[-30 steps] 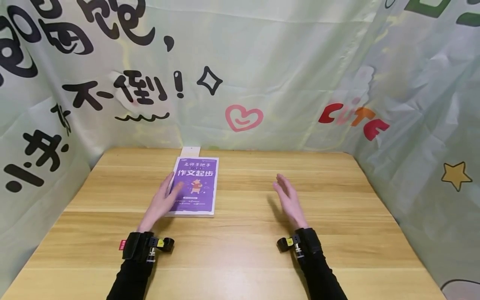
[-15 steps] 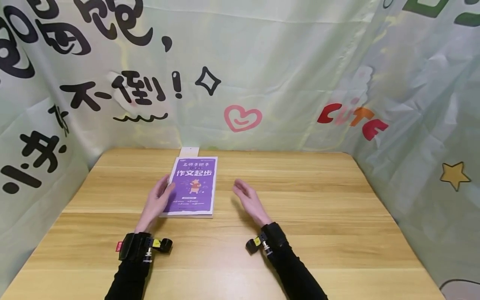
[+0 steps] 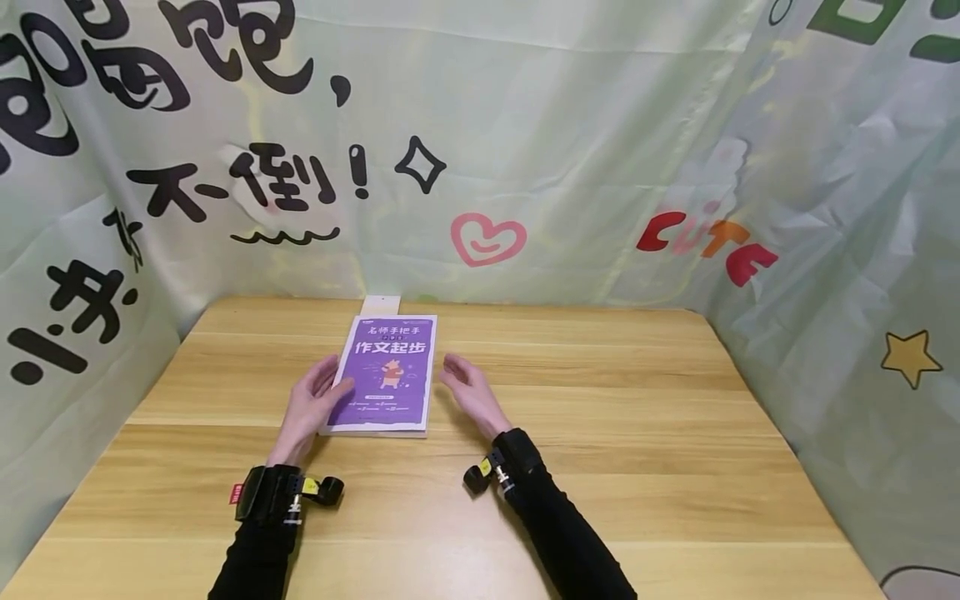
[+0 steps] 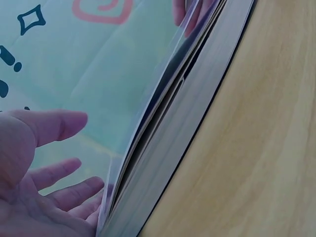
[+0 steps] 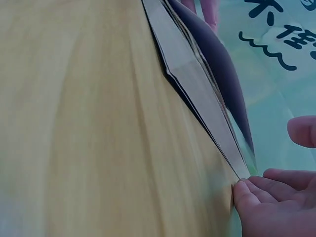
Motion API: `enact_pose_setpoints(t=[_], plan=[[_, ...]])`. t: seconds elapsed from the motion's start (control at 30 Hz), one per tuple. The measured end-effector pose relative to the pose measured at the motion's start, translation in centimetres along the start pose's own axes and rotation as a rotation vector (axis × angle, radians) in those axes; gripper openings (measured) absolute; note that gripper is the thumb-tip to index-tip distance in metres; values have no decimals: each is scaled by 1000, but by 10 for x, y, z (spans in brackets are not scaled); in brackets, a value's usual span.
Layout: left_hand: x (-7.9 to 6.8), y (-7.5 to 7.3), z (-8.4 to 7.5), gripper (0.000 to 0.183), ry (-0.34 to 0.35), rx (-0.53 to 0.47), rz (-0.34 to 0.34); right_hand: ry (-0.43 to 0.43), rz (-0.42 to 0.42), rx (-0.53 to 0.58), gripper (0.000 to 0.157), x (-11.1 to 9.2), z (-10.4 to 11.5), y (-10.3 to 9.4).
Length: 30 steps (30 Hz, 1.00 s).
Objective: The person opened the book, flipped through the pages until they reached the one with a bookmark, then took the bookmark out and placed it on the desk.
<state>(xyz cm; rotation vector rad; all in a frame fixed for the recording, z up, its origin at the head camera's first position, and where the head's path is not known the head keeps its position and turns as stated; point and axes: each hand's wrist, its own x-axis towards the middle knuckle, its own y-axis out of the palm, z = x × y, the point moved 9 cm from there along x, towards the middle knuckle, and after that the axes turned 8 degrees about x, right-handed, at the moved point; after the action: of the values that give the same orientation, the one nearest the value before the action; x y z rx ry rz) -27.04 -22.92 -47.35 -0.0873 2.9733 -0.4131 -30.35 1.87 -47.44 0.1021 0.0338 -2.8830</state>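
A purple-covered book (image 3: 386,375) with white lettering and a small cartoon animal lies flat on the wooden table. Along its left side is my left hand (image 3: 302,408), thumb raised over the cover's edge and fingers beside the book. My right hand (image 3: 474,398) is at the right side, thumb spread from the fingers. From the left wrist, the book's page block (image 4: 182,123) shows with the thumb (image 4: 61,126) apart from the cover. In the right wrist view, fingertips (image 5: 242,190) come right up to the book's edge (image 5: 197,79).
A white strip (image 3: 381,305) shows behind the book at the table's back edge. The wooden table (image 3: 637,417) extends widely to the right. Printed cloth (image 3: 585,150) hangs behind the table and along both sides. Each wrist carries a strapped camera (image 3: 477,478).
My right hand has moved left across the table to the book's right side. The left hand has shifted slightly left and down, staying at the left edge. The book lies where it was.
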Motion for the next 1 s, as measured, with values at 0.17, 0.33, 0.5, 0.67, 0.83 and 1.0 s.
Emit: enact_pose_setpoints(t=[0.17,0.33,0.5,0.67,0.83,1.0], plan=[[0,1,2,79,14,-23,20,-7,21,-24,64,9,-3,10],[0,1,4,82,24,-27,27,-44,82,-30,75,13,-2,20],[0,1,5,84,28,-8,34,-49,149,-37,85,14,0,28],[-1,2,6,84,41,9,28,-27,173,-66,91,13,-3,31],[-4,4,5,83,49,29,31,-36,196,-98,90,11,-3,33],[-7,10,0,82,78,51,53,-36,205,-123,87,8,-3,28]])
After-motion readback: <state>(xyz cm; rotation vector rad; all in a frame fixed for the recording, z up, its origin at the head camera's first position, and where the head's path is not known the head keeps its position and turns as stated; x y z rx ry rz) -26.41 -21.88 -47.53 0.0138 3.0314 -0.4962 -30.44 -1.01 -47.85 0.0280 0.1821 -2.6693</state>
